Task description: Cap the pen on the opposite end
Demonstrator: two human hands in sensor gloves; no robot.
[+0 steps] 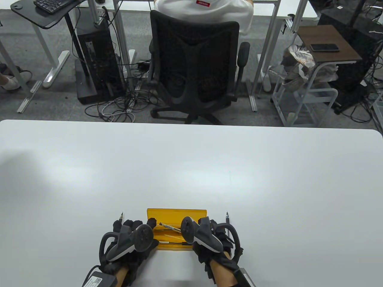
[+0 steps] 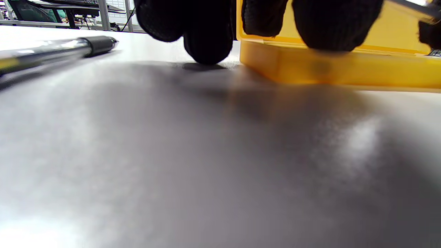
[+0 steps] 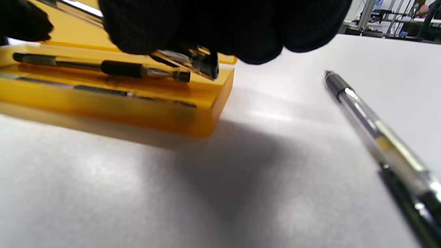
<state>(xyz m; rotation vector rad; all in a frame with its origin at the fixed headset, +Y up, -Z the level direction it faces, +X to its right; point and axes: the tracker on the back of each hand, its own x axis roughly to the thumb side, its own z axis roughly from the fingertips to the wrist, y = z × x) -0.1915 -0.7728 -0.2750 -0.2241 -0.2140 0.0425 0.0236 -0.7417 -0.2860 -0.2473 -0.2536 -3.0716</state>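
A yellow box point(image 1: 176, 213) lies open at the near middle of the table, with two pens lying in its tray point(image 3: 103, 68). My right hand point(image 1: 206, 236) is at the box's right end and grips a clear pen point(image 3: 193, 60) with a black end, lifted at a slant over the tray; the pen also shows in the table view point(image 1: 169, 226). My left hand point(image 1: 131, 239) is at the box's left end. Its fingertips point(image 2: 206, 41) touch the table and the box's wall point(image 2: 327, 69); it holds nothing.
One loose pen point(image 1: 121, 217) lies on the table left of my left hand, seen close in the left wrist view point(image 2: 51, 51). Another pen point(image 1: 227, 219) lies right of my right hand, seen close in the right wrist view point(image 3: 372, 131). An office chair point(image 1: 194, 65) stands beyond the table's far edge.
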